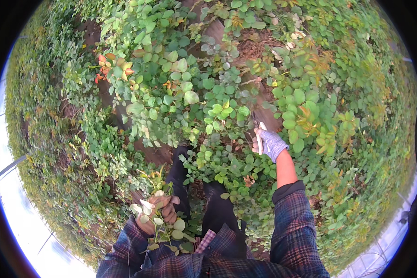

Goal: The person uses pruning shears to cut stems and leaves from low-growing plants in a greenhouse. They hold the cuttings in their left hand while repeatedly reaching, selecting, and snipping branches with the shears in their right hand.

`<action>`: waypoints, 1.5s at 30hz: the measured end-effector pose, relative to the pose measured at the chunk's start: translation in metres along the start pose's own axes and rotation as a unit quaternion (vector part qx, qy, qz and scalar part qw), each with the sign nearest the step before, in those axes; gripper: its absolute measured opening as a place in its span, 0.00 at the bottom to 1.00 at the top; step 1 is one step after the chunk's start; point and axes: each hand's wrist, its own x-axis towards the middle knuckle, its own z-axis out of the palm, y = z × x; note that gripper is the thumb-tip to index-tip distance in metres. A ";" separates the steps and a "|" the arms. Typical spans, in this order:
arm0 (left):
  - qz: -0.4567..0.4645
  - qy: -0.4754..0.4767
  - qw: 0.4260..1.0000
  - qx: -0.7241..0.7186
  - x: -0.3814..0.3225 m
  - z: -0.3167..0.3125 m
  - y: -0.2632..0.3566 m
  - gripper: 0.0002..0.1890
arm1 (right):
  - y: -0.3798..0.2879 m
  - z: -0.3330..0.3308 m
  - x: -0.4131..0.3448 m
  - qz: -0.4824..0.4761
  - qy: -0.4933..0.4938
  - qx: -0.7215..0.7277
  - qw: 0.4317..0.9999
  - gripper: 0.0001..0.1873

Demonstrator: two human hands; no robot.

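Observation:
My right hand (275, 143), in a grey-purple work glove, grips pruning shears with white handles (260, 140). The dark blades point away from me into the foliage, partly hidden by leaves. Just left of the blades are green leaves of what look like rose bushes (226, 109). Low on the left, close to my body, my left hand (166, 207) wears a brownish glove. Its fingers are closed around a bunch of leafy cut stems (178, 229), whose leaves cover part of the hand and hang below it.
Dense leafy bushes surround my legs (219, 205). Brown bare strips (266, 104) show between plants, with dry litter (255, 45) farther ahead. Reddish young leaves (106, 67) stand out at upper left. Pale structure with thin bars edges the view on both sides.

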 end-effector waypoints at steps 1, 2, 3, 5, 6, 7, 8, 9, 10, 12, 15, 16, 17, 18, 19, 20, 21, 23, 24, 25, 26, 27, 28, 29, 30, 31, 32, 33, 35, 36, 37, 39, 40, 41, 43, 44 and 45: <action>-0.010 -0.089 0.995 -0.046 0.005 -0.018 -0.010 0.15 | -0.003 -0.001 0.005 0.001 -0.007 -0.016 1.000 0.18; -0.028 -0.177 0.980 -0.087 0.011 -0.034 -0.019 0.16 | -0.006 -0.001 0.008 0.001 -0.012 -0.029 0.999 0.18; -0.004 -0.148 0.986 -0.082 0.007 -0.029 -0.024 0.17 | -0.009 -0.006 0.009 0.000 -0.012 -0.041 0.999 0.18; 0.024 0.006 0.999 -0.034 -0.006 -0.005 -0.020 0.18 | -0.018 -0.006 0.010 0.018 -0.028 -0.052 0.998 0.15; 0.033 0.017 0.998 -0.041 -0.006 -0.006 -0.019 0.18 | -0.021 -0.007 0.011 0.018 -0.032 -0.064 0.997 0.15; 0.042 0.027 0.998 -0.048 -0.006 -0.007 -0.020 0.18 | -0.023 -0.008 0.012 0.018 -0.035 -0.075 0.996 0.15; 0.050 0.037 0.997 -0.054 -0.005 -0.008 -0.019 0.18 | -0.025 -0.009 0.013 0.026 -0.047 -0.065 0.996 0.14; 0.049 0.043 0.997 -0.051 -0.006 -0.006 -0.018 0.18 | -0.027 -0.011 0.014 0.034 -0.059 -0.055 0.996 0.14; 0.047 0.049 0.997 -0.048 -0.008 -0.003 -0.016 0.19 | -0.027 -0.013 0.015 0.042 -0.070 -0.045 0.996 0.14; 0.046 0.053 0.997 -0.039 -0.009 -0.004 -0.015 0.20 | -0.026 -0.018 0.013 0.042 -0.085 -0.028 0.995 0.13; 0.045 0.047 0.997 -0.030 -0.009 -0.008 -0.012 0.22 | -0.027 -0.021 0.011 0.053 -0.098 -0.015 0.994 0.14; 0.043 0.046 0.998 -0.032 -0.009 -0.007 -0.011 0.21 | -0.027 -0.020 0.010 0.053 -0.104 -0.006 0.993 0.14; 0.041 0.045 0.998 -0.034 -0.009 -0.006 -0.010 0.21 | -0.027 -0.019 0.009 0.053 -0.109 0.002 0.993 0.14; 0.039 0.048 0.998 -0.033 -0.008 -0.007 -0.009 0.21 | -0.028 -0.017 0.008 0.050 -0.107 0.009 0.993 0.14; 0.037 0.051 0.997 -0.032 -0.007 -0.009 -0.009 0.21 | -0.028 -0.014 0.009 0.047 -0.104 0.015 0.993 0.15; 0.036 0.054 0.997 -0.032 -0.006 -0.010 -0.008 0.21 | -0.027 -0.010 0.009 0.044 -0.102 0.021 0.994 0.15; 0.036 0.050 0.998 -0.029 -0.005 -0.008 -0.007 0.22 | -0.024 -0.011 0.011 0.037 -0.096 0.033 0.994 0.16; 0.039 0.043 0.998 -0.024 -0.004 -0.005 -0.002 0.22 | -0.017 -0.009 0.017 0.025 -0.086 0.056 0.994 0.17; 0.037 0.046 0.998 -0.021 -0.004 -0.005 0.000 0.23 | -0.010 -0.007 0.018 0.017 -0.096 0.081 0.992 0.18; 0.035 0.048 0.998 -0.017 -0.003 -0.006 0.002 0.23 | -0.004 -0.005 0.019 0.011 -0.093 0.104 0.990 0.18; 0.034 0.053 0.998 -0.016 -0.004 -0.007 0.004 0.23 | 0.002 0.002 0.020 0.007 -0.092 0.126 0.988 0.19; 0.033 0.052 0.998 -0.014 -0.004 -0.006 0.006 0.24 | 0.007 0.003 0.020 0.000 -0.089 0.148 0.985 0.19; 0.032 0.052 0.998 -0.012 -0.004 -0.004 0.010 0.24 | 0.010 0.002 0.019 -0.002 -0.118 0.175 0.977 0.18; 0.030 0.052 0.998 -0.011 -0.004 -0.003 0.013 0.24 | 0.010 0.001 0.019 -0.003 -0.110 0.174 0.979 0.19; 0.032 0.051 0.998 -0.015 -0.005 -0.003 0.016 0.24 | 0.010 0.004 0.019 -0.004 -0.102 0.173 0.980 0.19; 0.034 0.050 0.998 -0.020 -0.006 -0.004 0.020 0.24 | 0.009 0.008 0.019 -0.004 -0.094 0.172 0.981 0.19; 0.036 0.050 0.998 -0.025 -0.007 -0.005 0.023 0.23 | 0.009 0.010 0.018 -0.001 -0.064 0.162 0.985 0.18; 0.030 0.048 0.998 -0.025 -0.006 -0.004 0.028 0.23 | 0.009 0.004 0.019 -0.005 -0.074 0.148 0.986 0.16; 0.018 0.042 0.999 -0.024 -0.003 -0.004 0.038 0.21 | 0.009 -0.008 0.017 -0.015 -0.092 0.119 0.989 0.13; 0.026 0.053 0.998 -0.024 -0.006 -0.007 0.041 0.21 | 0.008 0.013 0.015 0.007 -0.050 0.118 0.992 0.11; 0.030 0.055 0.998 -0.019 -0.008 -0.008 0.045 0.21 | 0.005 0.020 0.010 0.001 -0.013 0.024 1.000 0.13; 0.030 0.050 0.998 -0.020 -0.010 -0.009 0.053 0.21 | -0.002 0.033 -0.004 -0.015 0.065 -0.164 0.984 0.16; 0.024 0.040 0.999 -0.022 -0.009 -0.007 0.057 0.22 | -0.005 0.057 -0.026 -0.060 0.134 -0.356 0.923 0.21; 0.018 0.029 0.999 -0.024 -0.007 -0.006 0.062 0.22 | 0.018 0.030 -0.005 -0.243 0.139 -0.501 0.819 0.27; 0.011 0.036 0.999 -0.026 -0.006 -0.013 0.069 0.22 | 0.022 0.060 -0.026 -0.268 0.161 -0.388 0.867 0.30; 0.012 0.045 0.998 -0.029 -0.010 -0.018 0.070 0.21 | 0.010 0.089 -0.044 -0.187 0.137 -0.388 0.892 0.32; 0.014 0.044 0.999 -0.023 -0.011 -0.018 0.074 0.22 | 0.005 0.108 -0.056 -0.172 0.091 -0.451 0.871 0.33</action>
